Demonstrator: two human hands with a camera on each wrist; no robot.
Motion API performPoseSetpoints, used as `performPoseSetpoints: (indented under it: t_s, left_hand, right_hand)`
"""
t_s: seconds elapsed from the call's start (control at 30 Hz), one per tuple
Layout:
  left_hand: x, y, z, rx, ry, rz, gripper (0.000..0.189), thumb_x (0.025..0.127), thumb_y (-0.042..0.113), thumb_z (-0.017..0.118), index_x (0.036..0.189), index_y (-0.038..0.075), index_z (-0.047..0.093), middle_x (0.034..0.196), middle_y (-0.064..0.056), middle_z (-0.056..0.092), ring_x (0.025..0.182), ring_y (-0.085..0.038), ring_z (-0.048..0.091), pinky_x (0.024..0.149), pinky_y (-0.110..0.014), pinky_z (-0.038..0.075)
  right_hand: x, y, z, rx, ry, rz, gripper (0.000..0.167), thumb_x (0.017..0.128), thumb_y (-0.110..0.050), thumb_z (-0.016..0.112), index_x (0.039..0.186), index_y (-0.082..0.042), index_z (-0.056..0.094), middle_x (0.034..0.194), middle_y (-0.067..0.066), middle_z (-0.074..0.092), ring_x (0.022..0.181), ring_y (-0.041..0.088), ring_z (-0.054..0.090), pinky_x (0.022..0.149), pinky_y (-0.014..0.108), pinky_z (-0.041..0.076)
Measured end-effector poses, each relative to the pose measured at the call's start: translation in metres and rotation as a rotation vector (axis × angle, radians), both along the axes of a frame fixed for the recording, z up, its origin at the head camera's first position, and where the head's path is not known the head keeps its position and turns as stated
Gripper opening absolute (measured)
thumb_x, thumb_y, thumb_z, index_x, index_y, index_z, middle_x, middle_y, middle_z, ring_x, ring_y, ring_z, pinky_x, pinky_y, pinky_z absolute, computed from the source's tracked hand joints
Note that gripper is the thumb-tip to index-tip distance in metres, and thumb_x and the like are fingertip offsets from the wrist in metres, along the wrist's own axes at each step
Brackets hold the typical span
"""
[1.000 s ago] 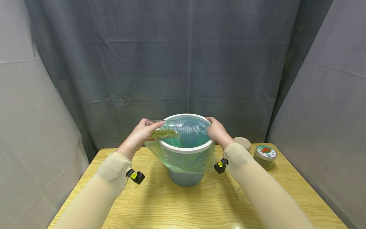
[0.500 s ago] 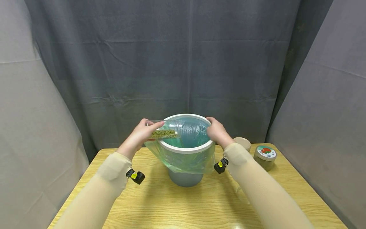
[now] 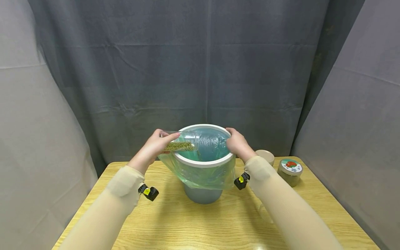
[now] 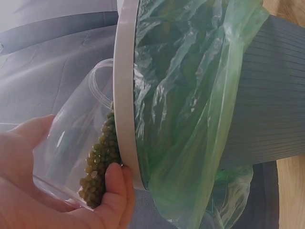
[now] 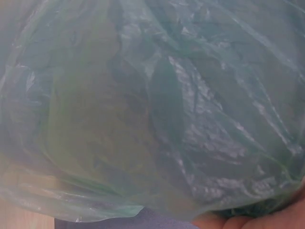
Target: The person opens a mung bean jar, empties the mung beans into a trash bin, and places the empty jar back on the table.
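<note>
Grip of the left hand [image 3: 155, 144], left of centre: thumb and fingers clamped round a clear jar [image 3: 189, 137], lying on its side with its mouth above the bin [image 3: 203, 198], presumably so that its green grains [image 3: 179, 146] run that way. Centre: green liner [image 3: 200, 178], hanging below the bin's white rim [image 3: 204, 165], which probably pins it. Right of centre: grip of the right hand [image 3: 238, 143], clasped on rim and liner, apparently steadying both. Right of frame, on the counter [image 3: 337, 222]: pale tub [image 3: 265, 155] and labelled container [image 3: 290, 172], likely set aside for working room.
</note>
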State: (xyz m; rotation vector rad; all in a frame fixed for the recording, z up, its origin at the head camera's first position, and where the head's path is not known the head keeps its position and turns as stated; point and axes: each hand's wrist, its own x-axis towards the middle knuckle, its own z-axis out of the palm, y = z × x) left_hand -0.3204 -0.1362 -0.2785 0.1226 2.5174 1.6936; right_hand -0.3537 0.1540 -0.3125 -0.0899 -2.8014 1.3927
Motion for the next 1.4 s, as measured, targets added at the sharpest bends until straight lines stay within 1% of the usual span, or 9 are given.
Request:
performPoseSetpoints:
  t_s: [0.43,0.6,0.83,1.4]
  left_hand:
    - [0.0010,0.0000,0.0007,0.006,-0.006,0.000,0.063,0.099,0.043,0.066,0.135,0.001,0.037,0.142,-0.021,0.039,0.134,-0.035,0.041,0.110,-0.055,0.048]
    - [0.0000,0.0004,0.0002,0.006,-0.011,0.003,0.062,0.099,0.043,0.067,0.134,0.001,0.037,0.141,-0.020,0.039,0.134,-0.034,0.042,0.110,-0.054,0.048]
    - [-0.0014,0.0011,0.0002,-0.003,-0.010,-0.008,0.063,0.099,0.044,0.066,0.134,0.002,0.036,0.143,-0.021,0.039,0.136,-0.035,0.041,0.110,-0.054,0.048]
    - [-0.0012,0.0000,0.0005,-0.005,-0.008,-0.007,0.054,0.099,0.043,0.067,0.124,0.004,0.038,0.138,-0.018,0.041,0.132,-0.032,0.043,0.110,-0.055,0.048]
  right_hand:
    - [-0.0007,-0.0001,-0.0003,-0.006,-0.001,-0.001,0.067,0.097,0.004,0.029,0.163,-0.007,0.023,0.162,0.023,0.035,0.139,0.039,0.049,0.107,0.051,0.051]
    - [-0.0006,0.0004,-0.0006,-0.009,-0.003,0.001,0.067,0.097,0.003,0.029,0.163,-0.007,0.023,0.163,0.022,0.035,0.138,0.039,0.050,0.106,0.051,0.051]
    - [0.0000,0.0017,-0.0003,-0.001,0.004,-0.003,0.067,0.097,0.003,0.029,0.163,-0.007,0.024,0.162,0.022,0.036,0.139,0.039,0.049,0.108,0.051,0.050]
    - [-0.0008,-0.0002,-0.0009,-0.013,-0.001,-0.003,0.066,0.097,0.003,0.029,0.163,-0.006,0.024,0.163,0.022,0.035,0.140,0.039,0.048,0.109,0.051,0.049]
